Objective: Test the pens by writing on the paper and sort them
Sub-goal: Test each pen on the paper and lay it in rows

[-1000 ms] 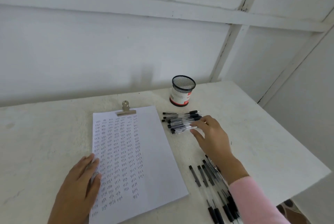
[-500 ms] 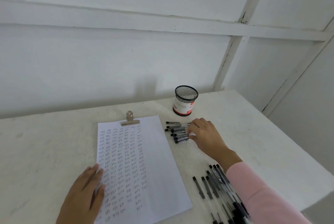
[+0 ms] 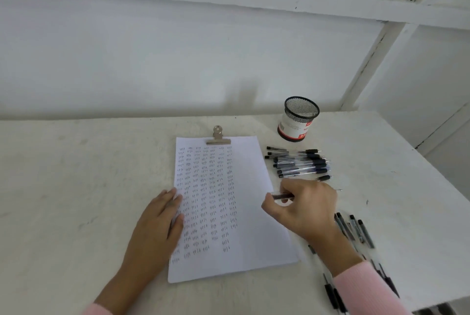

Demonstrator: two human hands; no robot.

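The left hand (image 3: 157, 223) lies flat with straight fingers pressing the left edge of the white sheet of paper (image 3: 259, 174), which is covered in columns of small ink marks and held by a metal bulldog clip (image 3: 218, 136) on the white table (image 3: 76, 187). The right hand (image 3: 305, 208), fingers curled, pinches a clear-barrelled black pen (image 3: 282, 196) roughly level at the paper's right edge. A pile of similar pens (image 3: 300, 164) lies just beyond it, near a black mesh pen cup (image 3: 298, 119), while another group of pens (image 3: 356, 230) lies beside the right wrist.
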